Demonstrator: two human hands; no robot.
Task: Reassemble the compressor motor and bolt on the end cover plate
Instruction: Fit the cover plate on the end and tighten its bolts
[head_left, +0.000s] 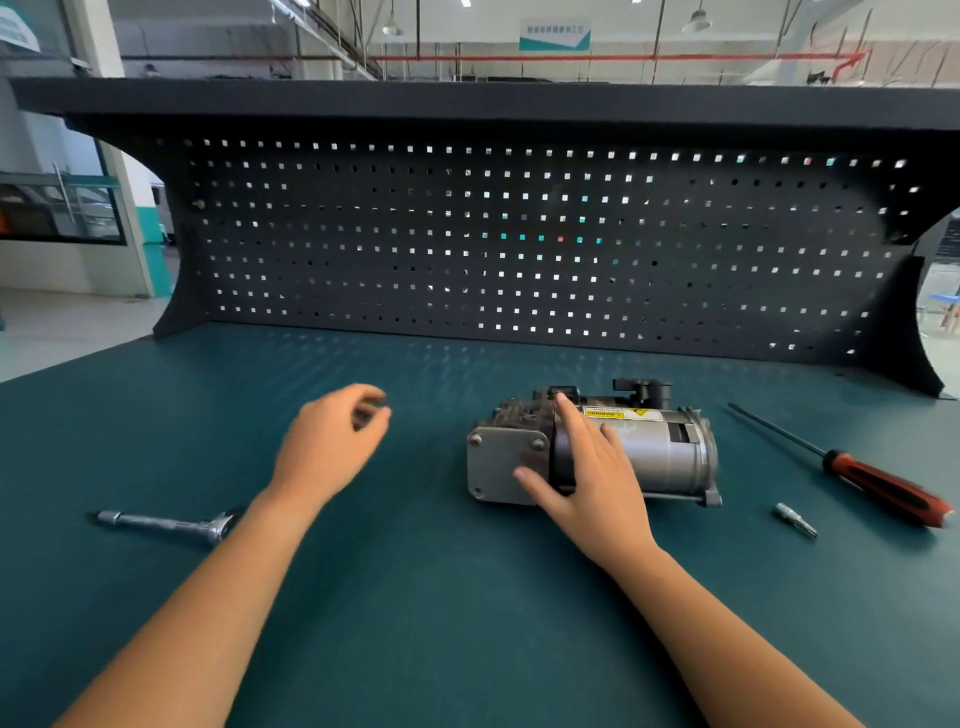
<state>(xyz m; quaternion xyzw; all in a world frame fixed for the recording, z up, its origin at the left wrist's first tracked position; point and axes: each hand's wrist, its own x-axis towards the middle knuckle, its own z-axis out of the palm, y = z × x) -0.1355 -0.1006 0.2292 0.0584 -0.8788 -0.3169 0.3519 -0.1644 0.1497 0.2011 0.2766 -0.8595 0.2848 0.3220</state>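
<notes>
A grey compressor motor (665, 457) lies on its side on the green bench top, right of centre. Its square end cover plate (498, 462) faces me at the left end, with bolts visible at its corners. My right hand (587, 467) lies flat over the motor's middle with straight fingers, the thumb touching the plate's lower right edge. My left hand (332, 441) hovers over the bench to the left of the motor, blurred, fingers loosely curled, holding nothing that I can see.
A ratchet wrench (166, 525) lies at the left, partly under my left forearm. A screwdriver with an orange and black handle (883, 488) lies at the right, with a small socket bit (795, 519) near it. A dark pegboard (519, 244) backs the bench.
</notes>
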